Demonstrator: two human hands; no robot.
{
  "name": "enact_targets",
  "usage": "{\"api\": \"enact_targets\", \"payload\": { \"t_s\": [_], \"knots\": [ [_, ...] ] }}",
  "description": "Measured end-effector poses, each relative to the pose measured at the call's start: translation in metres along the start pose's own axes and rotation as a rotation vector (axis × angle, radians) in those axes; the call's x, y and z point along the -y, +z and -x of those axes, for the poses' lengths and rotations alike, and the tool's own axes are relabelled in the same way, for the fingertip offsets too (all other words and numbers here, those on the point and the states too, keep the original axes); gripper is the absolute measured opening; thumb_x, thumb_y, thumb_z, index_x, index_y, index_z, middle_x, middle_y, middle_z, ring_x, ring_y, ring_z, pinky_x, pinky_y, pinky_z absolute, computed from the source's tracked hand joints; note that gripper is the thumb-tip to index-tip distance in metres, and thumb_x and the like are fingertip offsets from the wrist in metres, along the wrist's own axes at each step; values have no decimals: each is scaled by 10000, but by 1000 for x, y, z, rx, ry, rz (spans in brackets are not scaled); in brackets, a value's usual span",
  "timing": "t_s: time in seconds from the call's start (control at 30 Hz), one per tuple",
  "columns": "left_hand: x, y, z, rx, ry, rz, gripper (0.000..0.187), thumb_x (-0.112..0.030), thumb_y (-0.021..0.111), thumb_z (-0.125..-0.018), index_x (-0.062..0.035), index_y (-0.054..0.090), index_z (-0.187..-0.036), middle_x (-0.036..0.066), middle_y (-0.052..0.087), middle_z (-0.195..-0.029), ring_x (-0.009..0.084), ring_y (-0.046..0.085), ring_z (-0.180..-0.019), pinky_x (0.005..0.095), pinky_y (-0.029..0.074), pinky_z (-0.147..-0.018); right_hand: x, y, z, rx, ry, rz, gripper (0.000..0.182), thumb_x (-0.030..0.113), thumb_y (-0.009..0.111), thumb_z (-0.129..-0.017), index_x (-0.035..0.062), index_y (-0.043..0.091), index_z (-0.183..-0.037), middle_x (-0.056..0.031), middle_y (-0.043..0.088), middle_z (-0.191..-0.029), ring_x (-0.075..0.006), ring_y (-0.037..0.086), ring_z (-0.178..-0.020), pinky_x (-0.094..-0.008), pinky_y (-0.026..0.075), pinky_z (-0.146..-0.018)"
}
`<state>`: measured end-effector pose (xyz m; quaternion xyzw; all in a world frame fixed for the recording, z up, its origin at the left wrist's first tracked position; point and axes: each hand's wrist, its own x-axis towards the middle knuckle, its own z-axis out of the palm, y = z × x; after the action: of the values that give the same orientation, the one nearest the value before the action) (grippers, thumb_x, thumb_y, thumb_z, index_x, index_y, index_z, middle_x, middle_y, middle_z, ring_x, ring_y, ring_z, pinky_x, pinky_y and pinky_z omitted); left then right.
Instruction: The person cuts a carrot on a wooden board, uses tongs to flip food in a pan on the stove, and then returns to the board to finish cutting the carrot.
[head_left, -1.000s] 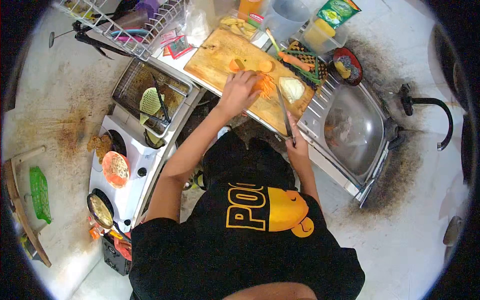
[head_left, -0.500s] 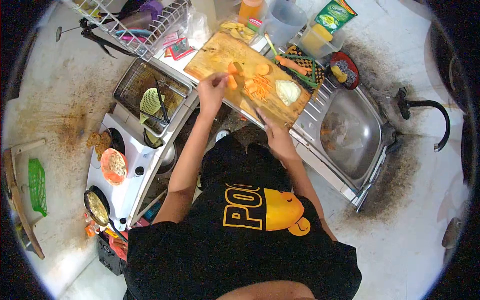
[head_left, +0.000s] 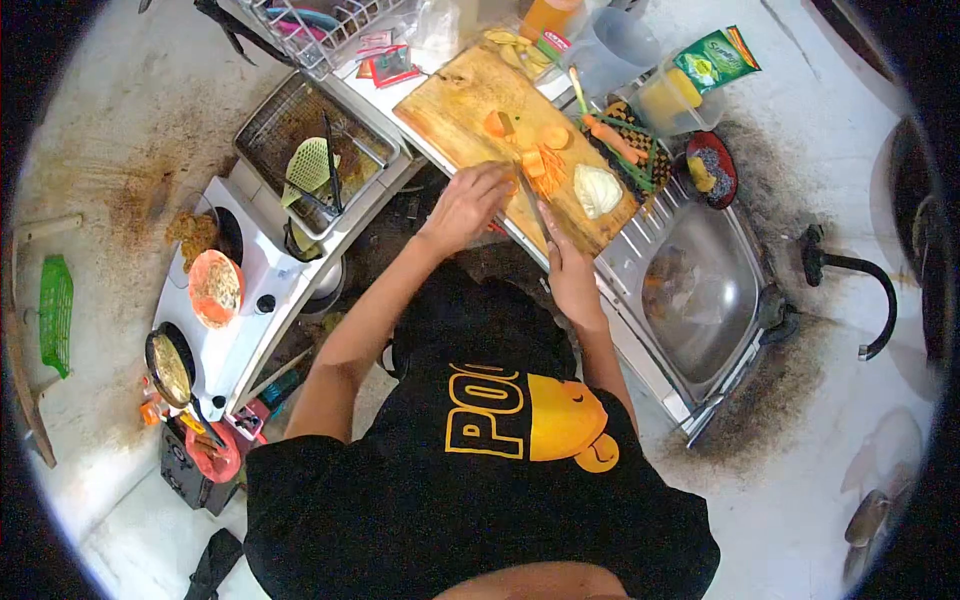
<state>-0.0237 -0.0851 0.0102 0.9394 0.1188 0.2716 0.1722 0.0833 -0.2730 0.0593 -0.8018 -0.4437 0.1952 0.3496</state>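
On the wooden cutting board (head_left: 450, 98), my left hand (head_left: 472, 205) is closed over a piece of carrot, mostly hidden under its fingertips. My right hand (head_left: 573, 275) grips the handle of a knife (head_left: 534, 200), whose blade points up the board beside my left fingertips. Sliced carrot strips (head_left: 546, 170) lie just right of the blade. Farther up the board are carrot chunks (head_left: 498, 124) and another carrot piece (head_left: 554, 137). A pale cabbage piece (head_left: 598, 191) rests near the board's right end.
A steel sink (head_left: 700, 290) with a black faucet (head_left: 850, 262) is at right. Whole carrots (head_left: 615, 139) and green stalks lie behind the board. A wire-mesh tray (head_left: 310, 150) stands left, above a stove (head_left: 225, 300) with an orange bowl (head_left: 216, 288) and a pan (head_left: 170, 370).
My left hand has come down nearer the board's front edge, and its fingers now cover a carrot piece. The knife has moved beside them. The whole view has shifted a little.
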Motion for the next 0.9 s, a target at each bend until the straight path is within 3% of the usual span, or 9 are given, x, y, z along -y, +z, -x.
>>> {"api": "enact_targets", "payload": {
  "t_s": [0.2, 0.3, 0.43, 0.5, 0.53, 0.6, 0.73, 0.83, 0.9],
  "knots": [
    [21, 1, 5, 180, 185, 48, 497, -123, 634, -804, -33, 528, -1282, 99, 525, -1324, 261, 451, -1269, 394, 358, -1051, 4, 18, 3, -40, 7, 245, 650, -29, 457, -881, 269, 364, -1452, -238, 524, -1299, -431, 526, -1156, -463, 407, -1013],
    [27, 4, 4, 207, 214, 60, 568, -136, 663, -780, -38, 501, -1316, 98, 520, -1329, 260, 457, -1263, 387, 363, -1054, 13, 26, 7, -27, 128, 102, 683, -82, 430, -858, 281, 409, -1436, -227, 519, -1320, -379, 423, -1288, -434, 293, -1093],
    [33, 8, 5, 215, 216, 143, 538, -66, 621, -799, -64, 503, -1323, 96, 510, -1348, 277, 470, -1250, 413, 392, -1036, 31, 33, -14, -116, 52, 395, 698, -89, 436, -841, 266, 401, -1441, -232, 521, -1315, -377, 457, -1258, -435, 317, -1081],
    [36, 6, 4, 215, 236, 153, 551, -58, 627, -789, -64, 501, -1326, 96, 509, -1348, 279, 472, -1248, 413, 395, -1034, 62, 18, -37, 368, 690, 224, 662, -66, 453, -851, 219, 396, -1446, -225, 522, -1317, -371, 487, -1233, -435, 346, -1063],
    [38, 5, 3, 213, 252, 160, 565, -50, 632, -779, -65, 500, -1328, 97, 509, -1349, 281, 474, -1246, 414, 398, -1032, 47, 25, -33, 364, 693, 223, 662, -66, 453, -851, 219, 396, -1446, -225, 522, -1317, -371, 487, -1233, -435, 346, -1063],
    [45, 8, 3, 203, 280, 178, 570, -48, 634, -775, -61, 500, -1329, 98, 512, -1346, 281, 481, -1240, 413, 403, -1029, 16, 38, -23, -90, 50, 188, 750, -47, 445, -840, 325, 301, -1474, -303, 573, -1174, -444, 602, -1024, -499, 479, -883],
    [53, 10, 1, 195, 330, 202, 558, -46, 635, -774, -42, 509, -1317, 106, 528, -1327, 287, 500, -1220, 414, 415, -1020, 10, 40, -11, -39, 133, 180, 757, -52, 440, -837, 329, 300, -1475, -295, 589, -1155, -434, 612, -1019, -484, 489, -878],
    [57, 14, 0, 185, 338, 239, 550, -48, 635, -774, -32, 513, -1310, 112, 536, -1316, 291, 508, -1211, 413, 420, -1016, 7, 46, -10, -283, -164, 435, 752, -49, 428, -838, 330, 302, -1475, -288, 631, -1041, -438, 637, -919, -490, 505, -822],
    [58, 13, -1, 190, 335, 233, 553, -45, 633, -772, -32, 512, -1311, 112, 535, -1317, 291, 508, -1211, 412, 421, -1016, 2, 55, -7, -78, 96, 333, 649, -16, 467, -884, 266, 358, -1458, -262, 592, -1181, -412, 596, -1060, -467, 464, -913]
  ]
}}
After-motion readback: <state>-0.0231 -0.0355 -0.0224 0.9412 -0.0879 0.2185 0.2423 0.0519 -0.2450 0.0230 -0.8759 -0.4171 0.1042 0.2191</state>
